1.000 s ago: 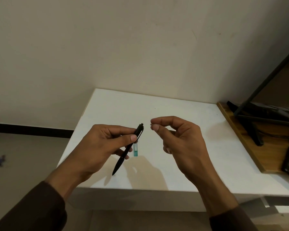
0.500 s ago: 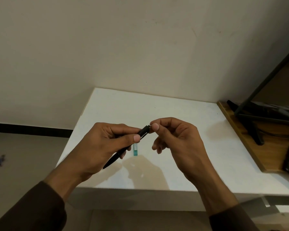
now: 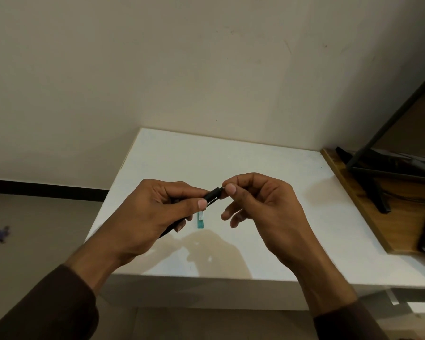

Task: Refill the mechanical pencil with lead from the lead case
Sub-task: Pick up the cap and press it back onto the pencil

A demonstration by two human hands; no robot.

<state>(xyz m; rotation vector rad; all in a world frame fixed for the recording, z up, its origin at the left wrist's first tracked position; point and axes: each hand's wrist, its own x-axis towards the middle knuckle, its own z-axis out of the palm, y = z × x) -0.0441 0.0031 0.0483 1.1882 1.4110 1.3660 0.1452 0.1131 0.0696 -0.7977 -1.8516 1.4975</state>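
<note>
Left hand (image 3: 155, 214) grips a black mechanical pencil (image 3: 212, 194) above the white table (image 3: 292, 231), fingers wrapped round the barrel, its top end pointing right. Right hand (image 3: 268, 212) pinches thumb and forefinger together at that top end; whether lead lies between them cannot be told. Beyond, the teal lead case (image 3: 200, 220) lies flat on the table, below the pencil.

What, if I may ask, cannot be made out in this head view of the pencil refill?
- Any lead at the right hand's fingertips: too thin to see.
- Mechanical pencil barrel: mostly hidden inside the left hand.
- Lead case top: covered by the left thumb; contents too small.
</note>
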